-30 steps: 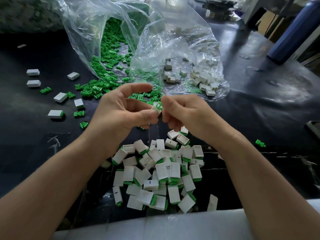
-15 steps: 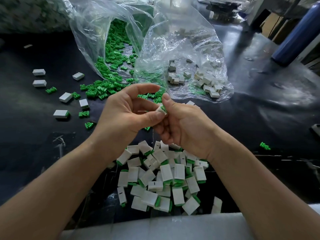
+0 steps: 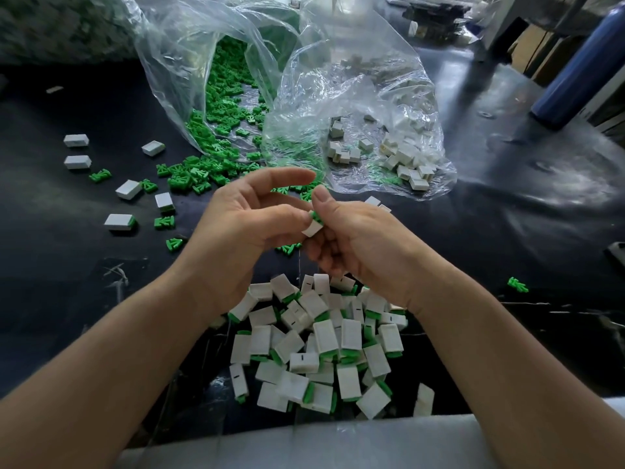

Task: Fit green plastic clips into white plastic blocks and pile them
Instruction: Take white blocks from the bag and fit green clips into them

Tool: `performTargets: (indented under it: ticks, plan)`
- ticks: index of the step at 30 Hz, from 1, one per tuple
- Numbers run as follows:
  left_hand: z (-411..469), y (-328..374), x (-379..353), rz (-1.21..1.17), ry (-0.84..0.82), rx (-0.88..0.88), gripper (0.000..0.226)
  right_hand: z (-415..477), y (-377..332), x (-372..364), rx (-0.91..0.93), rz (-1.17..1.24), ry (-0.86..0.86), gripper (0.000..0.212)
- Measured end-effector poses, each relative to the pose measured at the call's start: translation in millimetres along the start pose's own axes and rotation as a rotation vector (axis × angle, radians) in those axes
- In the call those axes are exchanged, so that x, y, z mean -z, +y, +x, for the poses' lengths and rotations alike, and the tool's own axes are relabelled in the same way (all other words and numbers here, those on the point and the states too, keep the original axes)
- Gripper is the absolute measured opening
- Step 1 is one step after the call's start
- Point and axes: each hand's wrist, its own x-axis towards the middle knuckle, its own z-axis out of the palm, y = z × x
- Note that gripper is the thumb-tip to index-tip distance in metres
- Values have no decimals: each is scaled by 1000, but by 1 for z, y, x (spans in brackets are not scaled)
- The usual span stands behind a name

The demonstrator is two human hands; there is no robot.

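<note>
- Left hand point(image 3: 243, 231) and right hand point(image 3: 358, 245) together pinch a white block point(image 3: 311, 229) with its green clip point(image 3: 316, 216).
- Open counter point(image 3: 507, 231) at 3 o'clock; clipped-block pile point(image 3: 324, 340) at 6, by the near edge.

My left hand point(image 3: 236, 228) and right hand point(image 3: 355, 242) meet above the middle of the black table point(image 3: 507, 214). Both pinch one white block point(image 3: 313, 227), and a green clip point(image 3: 316, 216) sticks out of its top end. By the near edge, under my wrists, lies the pile of fitted blocks point(image 3: 324, 343). Toward the far edge, a clear bag of clips point(image 3: 189, 79) and a clear bag of blocks point(image 3: 372, 96) lie open.
</note>
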Motion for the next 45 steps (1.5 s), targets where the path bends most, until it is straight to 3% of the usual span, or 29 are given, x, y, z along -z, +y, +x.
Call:
performTargets:
  ticks: [10, 16, 18, 24, 33, 39, 45]
  plan:
    - [0, 1, 0, -12, -23, -28, 48, 0, 0, -1, 18, -72, 8, 47]
    - [-1, 0, -1, 24, 9, -52, 39, 2, 2, -2, 11, -89, -5, 55]
    - [-2, 0, -3, 28, 3, -62, 47, 2, 3, -4, 13, -87, 9, 54]
    - [-3, -2, -5, -2, 7, -100, 39, 2, 5, -6, 83, -133, 71, 46]
    - [-4, -5, -6, -46, -42, -142, 46, 5, 7, -5, 100, -186, 72, 51]
    - [-3, -6, -7, -60, -33, -143, 46, 3, 5, -8, 94, -171, 81, 39]
    - [-3, -6, -7, -67, -9, -130, 46, 4, 6, -9, 71, -200, 108, 51]
